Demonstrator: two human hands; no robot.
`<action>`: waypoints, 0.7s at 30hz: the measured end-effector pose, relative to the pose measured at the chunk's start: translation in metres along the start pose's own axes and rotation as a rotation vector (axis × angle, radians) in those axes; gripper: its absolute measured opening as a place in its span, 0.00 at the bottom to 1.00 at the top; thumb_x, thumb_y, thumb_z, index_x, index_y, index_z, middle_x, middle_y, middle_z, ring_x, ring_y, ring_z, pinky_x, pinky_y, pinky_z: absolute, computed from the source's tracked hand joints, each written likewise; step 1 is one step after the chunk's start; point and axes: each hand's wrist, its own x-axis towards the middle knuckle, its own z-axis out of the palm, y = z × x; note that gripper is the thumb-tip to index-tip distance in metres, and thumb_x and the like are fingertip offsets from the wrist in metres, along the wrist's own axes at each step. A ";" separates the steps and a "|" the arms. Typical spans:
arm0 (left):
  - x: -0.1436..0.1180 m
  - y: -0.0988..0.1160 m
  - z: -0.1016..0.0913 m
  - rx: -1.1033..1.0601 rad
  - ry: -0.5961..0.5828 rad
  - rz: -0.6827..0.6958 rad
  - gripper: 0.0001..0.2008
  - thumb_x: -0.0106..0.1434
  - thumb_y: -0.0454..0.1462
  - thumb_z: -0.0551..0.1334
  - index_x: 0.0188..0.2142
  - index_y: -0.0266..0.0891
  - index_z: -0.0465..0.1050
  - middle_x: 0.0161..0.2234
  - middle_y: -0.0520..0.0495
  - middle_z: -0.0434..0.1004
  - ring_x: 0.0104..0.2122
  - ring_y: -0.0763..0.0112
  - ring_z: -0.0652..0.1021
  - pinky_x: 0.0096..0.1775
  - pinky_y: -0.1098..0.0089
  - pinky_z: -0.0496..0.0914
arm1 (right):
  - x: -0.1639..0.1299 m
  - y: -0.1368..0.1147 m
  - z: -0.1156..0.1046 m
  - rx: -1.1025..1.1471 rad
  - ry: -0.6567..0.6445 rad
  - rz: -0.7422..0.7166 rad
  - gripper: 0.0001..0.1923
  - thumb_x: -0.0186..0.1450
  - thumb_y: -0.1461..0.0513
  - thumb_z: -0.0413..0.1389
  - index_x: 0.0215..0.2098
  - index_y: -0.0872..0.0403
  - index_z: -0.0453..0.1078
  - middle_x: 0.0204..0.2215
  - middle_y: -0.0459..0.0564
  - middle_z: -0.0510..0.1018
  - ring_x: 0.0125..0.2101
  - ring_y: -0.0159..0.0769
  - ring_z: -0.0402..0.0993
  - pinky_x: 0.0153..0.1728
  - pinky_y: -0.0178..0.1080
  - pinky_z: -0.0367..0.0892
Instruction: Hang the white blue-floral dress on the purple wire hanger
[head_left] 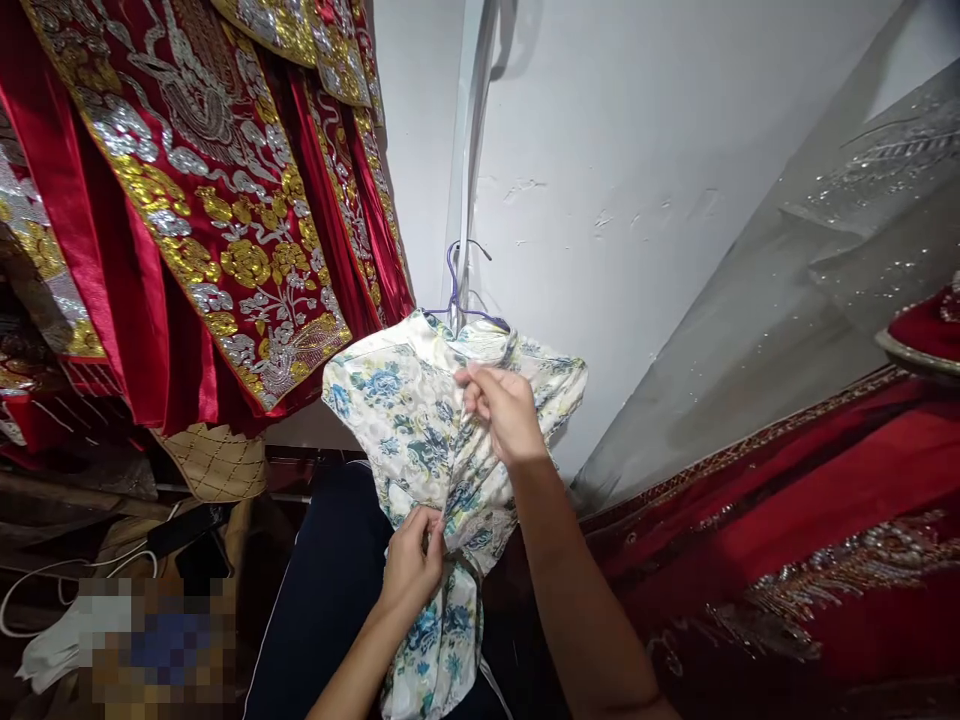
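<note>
A white dress (416, 440) with blue and yellow-green flowers, short cap sleeves and a stand collar hangs in front of me. Its shoulders sit on a thin purple wire hanger (453, 275). My right hand (506, 405) pinches the dress just below the collar, at the top of the centre seam. Lower on the same seam, my left hand (416, 550) grips the fabric between thumb and fingers. Whether a zipper pull is in my right fingertips is too small to tell. The lower part of the dress hangs down over my lap.
Red garments (247, 230) with gold and silver embroidery hang at the left. A pale, glittery sheer fabric (720, 330) and red beaded cloth (840, 520) lie at the right. Behind the hanger is a white wall (637, 130) with a metal upright (466, 130). White cables (45, 575) trail at lower left.
</note>
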 end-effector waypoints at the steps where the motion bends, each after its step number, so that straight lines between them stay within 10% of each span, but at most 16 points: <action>1: 0.006 0.003 -0.005 0.007 -0.041 0.010 0.12 0.69 0.41 0.55 0.31 0.41 0.72 0.30 0.48 0.73 0.32 0.63 0.74 0.35 0.69 0.64 | 0.007 -0.008 0.004 0.008 0.007 -0.045 0.16 0.63 0.52 0.59 0.31 0.58 0.75 0.15 0.42 0.70 0.14 0.24 0.52 0.16 0.32 0.46; 5: 0.048 0.048 -0.045 -0.025 -0.279 0.098 0.05 0.62 0.38 0.63 0.34 0.41 0.77 0.29 0.49 0.76 0.31 0.64 0.75 0.36 0.69 0.65 | 0.007 -0.024 0.015 -0.049 0.000 -0.173 0.13 0.65 0.56 0.54 0.31 0.57 0.74 0.15 0.42 0.70 0.14 0.24 0.55 0.17 0.31 0.49; 9: 0.098 0.125 -0.087 -0.294 0.115 0.267 0.18 0.64 0.39 0.64 0.54 0.44 0.73 0.40 0.47 0.78 0.38 0.63 0.76 0.44 0.68 0.66 | -0.005 -0.027 0.016 -0.151 -0.058 -0.160 0.11 0.65 0.60 0.53 0.28 0.56 0.73 0.14 0.41 0.69 0.16 0.25 0.58 0.19 0.31 0.52; 13: 0.131 0.172 -0.100 -0.206 0.108 0.488 0.09 0.64 0.38 0.64 0.44 0.41 0.78 0.39 0.46 0.77 0.41 0.61 0.75 0.49 0.65 0.65 | -0.001 -0.024 0.015 -0.167 -0.106 -0.191 0.12 0.66 0.59 0.53 0.28 0.56 0.73 0.13 0.40 0.67 0.16 0.27 0.60 0.21 0.31 0.53; 17: 0.143 0.174 -0.109 -0.001 0.215 0.601 0.05 0.67 0.37 0.62 0.38 0.39 0.77 0.35 0.48 0.76 0.38 0.66 0.74 0.47 0.68 0.66 | 0.008 0.005 0.008 -0.234 -0.048 -0.154 0.12 0.64 0.58 0.54 0.26 0.55 0.72 0.14 0.40 0.66 0.16 0.27 0.58 0.20 0.33 0.51; 21: 0.158 0.141 -0.151 -0.251 0.598 0.482 0.08 0.67 0.39 0.63 0.42 0.35 0.74 0.39 0.50 0.75 0.41 0.72 0.73 0.49 0.71 0.66 | -0.007 0.051 -0.005 -0.251 -0.013 -0.031 0.12 0.61 0.59 0.54 0.22 0.54 0.70 0.13 0.40 0.64 0.16 0.28 0.58 0.20 0.33 0.50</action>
